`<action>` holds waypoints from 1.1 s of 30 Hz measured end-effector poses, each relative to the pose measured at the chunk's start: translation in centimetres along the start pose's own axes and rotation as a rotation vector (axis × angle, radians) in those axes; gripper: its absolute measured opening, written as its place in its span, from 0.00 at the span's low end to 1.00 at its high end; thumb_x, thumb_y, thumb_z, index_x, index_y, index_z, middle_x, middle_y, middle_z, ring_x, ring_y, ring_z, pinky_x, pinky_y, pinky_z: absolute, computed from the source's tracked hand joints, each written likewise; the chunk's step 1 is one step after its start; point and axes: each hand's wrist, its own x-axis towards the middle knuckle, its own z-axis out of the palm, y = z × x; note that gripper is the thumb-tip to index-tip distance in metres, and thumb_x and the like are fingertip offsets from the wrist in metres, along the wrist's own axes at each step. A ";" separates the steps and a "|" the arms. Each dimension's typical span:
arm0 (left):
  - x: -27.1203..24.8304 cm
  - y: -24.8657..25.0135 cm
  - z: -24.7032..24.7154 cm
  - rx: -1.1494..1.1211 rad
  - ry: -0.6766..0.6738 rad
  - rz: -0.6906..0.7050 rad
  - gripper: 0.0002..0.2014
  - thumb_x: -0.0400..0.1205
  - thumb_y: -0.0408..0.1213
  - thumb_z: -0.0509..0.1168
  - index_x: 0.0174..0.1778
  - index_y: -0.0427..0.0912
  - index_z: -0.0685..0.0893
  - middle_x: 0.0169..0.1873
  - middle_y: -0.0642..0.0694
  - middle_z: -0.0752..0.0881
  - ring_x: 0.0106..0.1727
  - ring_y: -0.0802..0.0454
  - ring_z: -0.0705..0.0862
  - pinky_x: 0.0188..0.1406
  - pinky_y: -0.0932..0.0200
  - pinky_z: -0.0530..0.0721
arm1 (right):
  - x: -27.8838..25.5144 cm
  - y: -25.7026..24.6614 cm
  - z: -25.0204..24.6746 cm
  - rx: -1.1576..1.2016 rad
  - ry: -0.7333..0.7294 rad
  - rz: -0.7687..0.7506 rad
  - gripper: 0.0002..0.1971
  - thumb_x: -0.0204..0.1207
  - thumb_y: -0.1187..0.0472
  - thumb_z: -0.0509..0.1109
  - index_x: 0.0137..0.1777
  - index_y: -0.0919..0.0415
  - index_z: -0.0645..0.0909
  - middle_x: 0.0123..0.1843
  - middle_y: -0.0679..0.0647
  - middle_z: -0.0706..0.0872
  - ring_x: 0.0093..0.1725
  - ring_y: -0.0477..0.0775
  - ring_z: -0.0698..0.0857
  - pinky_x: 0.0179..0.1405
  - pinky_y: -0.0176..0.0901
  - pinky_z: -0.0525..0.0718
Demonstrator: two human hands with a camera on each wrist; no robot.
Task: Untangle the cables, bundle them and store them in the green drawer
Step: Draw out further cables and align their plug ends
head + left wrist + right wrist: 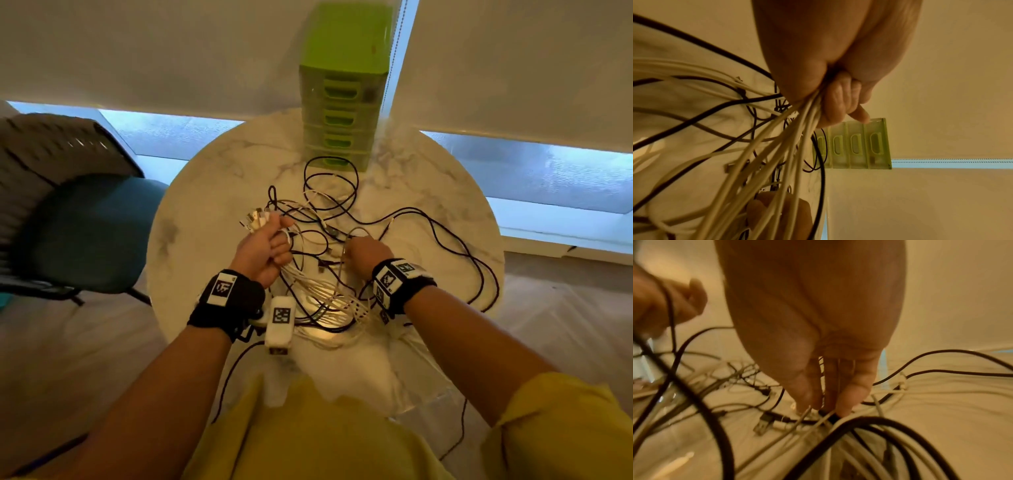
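A tangle of black cables (448,240) and white cables (329,291) lies across the round marble table (212,192). My left hand (270,240) is raised over the tangle and grips a bunch of white cables (777,146) in its fist, with their plugs (253,219) sticking out past the knuckles. My right hand (359,251) reaches down into the middle of the pile; its thumb and fingertips (849,402) pinch a black cable (830,417) at the table top. The green drawer unit (342,102) stands at the table's far edge with all drawers closed, and it also shows in the left wrist view (855,146).
A chair with a blue seat (85,233) stands left of the table. One black cable (233,377) hangs over the near edge and black loops (486,284) reach the right rim. Roller blinds and a low window lie behind the drawers.
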 end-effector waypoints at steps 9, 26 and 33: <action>0.4 -0.6 -1.3 -0.118 -0.042 -0.011 0.20 0.89 0.51 0.49 0.43 0.43 0.79 0.13 0.55 0.61 0.14 0.61 0.58 0.12 0.68 0.62 | 0.5 0.1 0.3 -0.211 -0.126 0.085 0.16 0.82 0.52 0.62 0.62 0.62 0.79 0.60 0.59 0.84 0.58 0.60 0.84 0.51 0.49 0.80; -0.9 -1.4 1.9 -0.080 -0.077 -0.007 0.09 0.82 0.32 0.64 0.36 0.46 0.77 0.17 0.56 0.66 0.15 0.62 0.60 0.14 0.67 0.59 | -5.0 0.3 -8.7 0.842 0.349 -0.083 0.09 0.81 0.61 0.67 0.45 0.66 0.86 0.36 0.53 0.85 0.36 0.47 0.81 0.37 0.33 0.79; -1.9 -1.2 3.1 -0.127 -0.209 0.080 0.04 0.72 0.34 0.72 0.40 0.48 0.87 0.31 0.50 0.74 0.19 0.61 0.63 0.18 0.67 0.65 | -7.2 -4.9 -8.6 0.993 0.052 -0.268 0.09 0.80 0.60 0.68 0.47 0.62 0.88 0.35 0.56 0.85 0.32 0.49 0.85 0.33 0.37 0.83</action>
